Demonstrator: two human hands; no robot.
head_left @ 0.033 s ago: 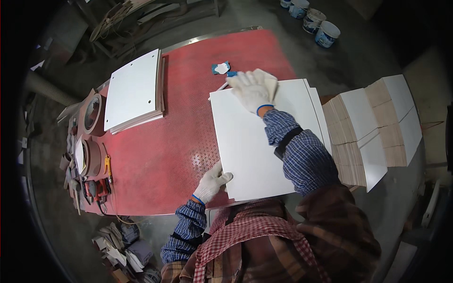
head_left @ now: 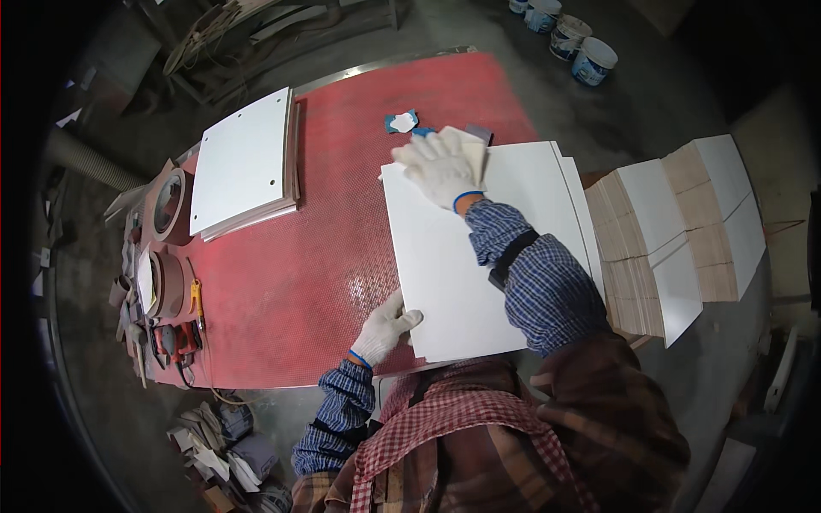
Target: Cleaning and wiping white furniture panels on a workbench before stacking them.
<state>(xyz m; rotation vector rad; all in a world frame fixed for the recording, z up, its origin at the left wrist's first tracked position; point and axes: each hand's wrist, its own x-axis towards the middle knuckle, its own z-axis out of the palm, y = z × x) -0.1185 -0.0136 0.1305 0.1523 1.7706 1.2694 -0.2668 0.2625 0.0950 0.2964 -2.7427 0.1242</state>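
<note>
Starting at the left edge of the red perforated table, rolls of tape or sanding discs and a few small hand tools lie in a row, and just beside them a stack of white panels sits squared up on the far-left part of the surface. Further right comes the left hand, gloved in white, its fingers curled against the near-left edge of the white panel that lies flat in front of the person — gripping or merely steadying it, I cannot tell which. The panel's long axis runs away from the body, near edge at the chest, far edge toward the middle of the table. At its far-left corner the right hand presses down flat on a pale folded cloth or sanding pad (fingers spread, not closed around anything). So the two hands are well apart, at opposite ends of the panel's left side — the left nearer the body, the right reaching farthest. A blue-and-white scrap lies just beyond the right hand. To the right, off the table, stands a tall pile of white-faced boards.
</note>
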